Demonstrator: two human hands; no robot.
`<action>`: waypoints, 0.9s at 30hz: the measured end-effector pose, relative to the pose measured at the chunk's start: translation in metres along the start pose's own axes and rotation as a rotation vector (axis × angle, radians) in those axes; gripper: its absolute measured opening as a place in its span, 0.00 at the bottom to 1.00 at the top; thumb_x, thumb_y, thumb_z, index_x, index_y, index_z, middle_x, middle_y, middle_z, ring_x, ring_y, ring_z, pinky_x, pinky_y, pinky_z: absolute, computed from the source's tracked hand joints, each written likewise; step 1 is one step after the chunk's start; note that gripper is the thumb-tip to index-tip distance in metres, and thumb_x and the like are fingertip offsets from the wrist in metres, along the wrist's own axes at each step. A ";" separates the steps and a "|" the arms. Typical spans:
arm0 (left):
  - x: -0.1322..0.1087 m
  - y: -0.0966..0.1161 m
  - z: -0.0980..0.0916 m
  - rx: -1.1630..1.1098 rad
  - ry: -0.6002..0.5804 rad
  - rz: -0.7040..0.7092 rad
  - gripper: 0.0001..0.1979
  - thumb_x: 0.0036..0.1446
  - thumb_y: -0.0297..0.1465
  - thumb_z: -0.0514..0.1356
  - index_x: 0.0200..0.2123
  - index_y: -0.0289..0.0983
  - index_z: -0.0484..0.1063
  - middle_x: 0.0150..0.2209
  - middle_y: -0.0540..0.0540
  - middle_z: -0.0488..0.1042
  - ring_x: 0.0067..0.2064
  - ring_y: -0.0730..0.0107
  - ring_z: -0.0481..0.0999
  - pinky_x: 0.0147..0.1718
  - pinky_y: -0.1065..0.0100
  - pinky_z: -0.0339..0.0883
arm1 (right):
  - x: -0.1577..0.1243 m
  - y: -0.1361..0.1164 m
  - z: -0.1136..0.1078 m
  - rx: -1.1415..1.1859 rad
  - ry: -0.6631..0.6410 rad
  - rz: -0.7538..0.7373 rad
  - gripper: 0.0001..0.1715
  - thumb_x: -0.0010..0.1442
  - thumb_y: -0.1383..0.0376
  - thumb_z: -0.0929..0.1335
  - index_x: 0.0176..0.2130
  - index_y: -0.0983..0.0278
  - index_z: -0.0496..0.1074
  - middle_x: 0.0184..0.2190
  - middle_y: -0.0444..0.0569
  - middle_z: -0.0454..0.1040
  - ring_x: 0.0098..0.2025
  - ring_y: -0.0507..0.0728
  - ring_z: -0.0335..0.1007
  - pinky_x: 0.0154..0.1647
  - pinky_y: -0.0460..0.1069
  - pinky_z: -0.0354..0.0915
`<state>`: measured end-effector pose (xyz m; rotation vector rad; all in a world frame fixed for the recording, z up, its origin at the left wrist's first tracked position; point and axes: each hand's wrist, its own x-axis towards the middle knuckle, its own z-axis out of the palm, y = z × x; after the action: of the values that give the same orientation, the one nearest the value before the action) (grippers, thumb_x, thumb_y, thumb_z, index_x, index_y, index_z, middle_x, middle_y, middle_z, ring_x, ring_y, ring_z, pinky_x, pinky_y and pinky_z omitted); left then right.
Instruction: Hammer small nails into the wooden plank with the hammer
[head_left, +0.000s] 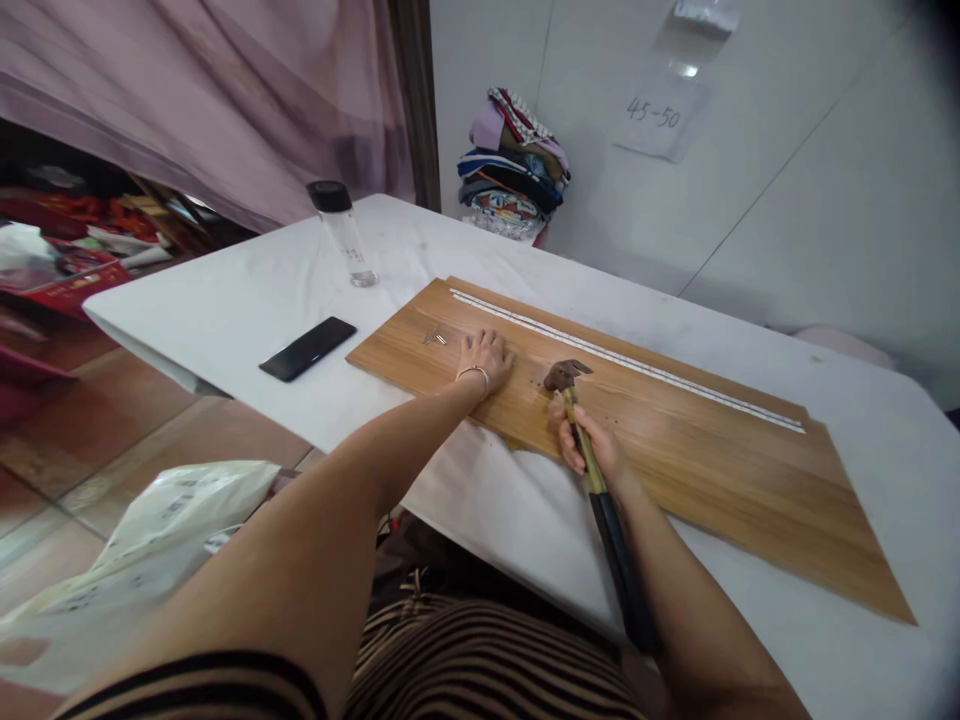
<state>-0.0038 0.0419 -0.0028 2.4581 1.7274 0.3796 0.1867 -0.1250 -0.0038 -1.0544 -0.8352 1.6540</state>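
Note:
My right hand (592, 442) is wrapped round the upper handle of a claw hammer (619, 560). Its rusty head rests on or just over a brown wooden board (705, 440), and the black grip slants back along my forearm. To the left, my left hand (486, 355) lies palm down on the board with its fingers spread. A few nails (435, 338) lie loose just beyond those fingertips. Small dark marks or holes show in the wood around the hammer head. Two white measuring strips (622, 358) run lengthwise near the board's far edge.
A black phone (309, 348) and a clear bottle (346, 235) with a dark lid are on the white table (262, 270), left of the board. Folded clothes (515, 165) are stacked behind, against the wall. A plastic bag (142, 570) is at lower left.

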 end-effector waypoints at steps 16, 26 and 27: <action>-0.001 0.001 -0.002 -0.003 -0.011 0.000 0.21 0.72 0.39 0.48 0.56 0.38 0.76 0.65 0.36 0.73 0.68 0.49 0.64 0.68 0.46 0.54 | -0.002 -0.002 0.004 0.010 0.024 -0.031 0.28 0.56 0.42 0.74 0.40 0.60 0.71 0.17 0.34 0.67 0.10 0.46 0.51 0.08 0.43 0.51; -0.003 0.003 -0.006 -0.022 -0.016 -0.018 0.20 0.71 0.39 0.49 0.55 0.39 0.76 0.63 0.36 0.73 0.68 0.49 0.65 0.68 0.46 0.54 | -0.002 -0.001 0.003 -0.005 0.010 -0.033 0.26 0.60 0.42 0.72 0.41 0.60 0.70 0.18 0.34 0.66 0.10 0.46 0.51 0.08 0.43 0.50; -0.003 0.003 -0.006 -0.020 -0.018 -0.017 0.20 0.71 0.39 0.49 0.55 0.39 0.76 0.63 0.36 0.73 0.67 0.48 0.65 0.68 0.46 0.54 | -0.002 -0.001 0.003 0.000 0.010 -0.043 0.26 0.60 0.42 0.72 0.41 0.60 0.70 0.18 0.34 0.66 0.10 0.46 0.51 0.08 0.43 0.51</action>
<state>-0.0039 0.0378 0.0035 2.4242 1.7272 0.3699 0.1841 -0.1270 -0.0010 -1.0366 -0.8454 1.6115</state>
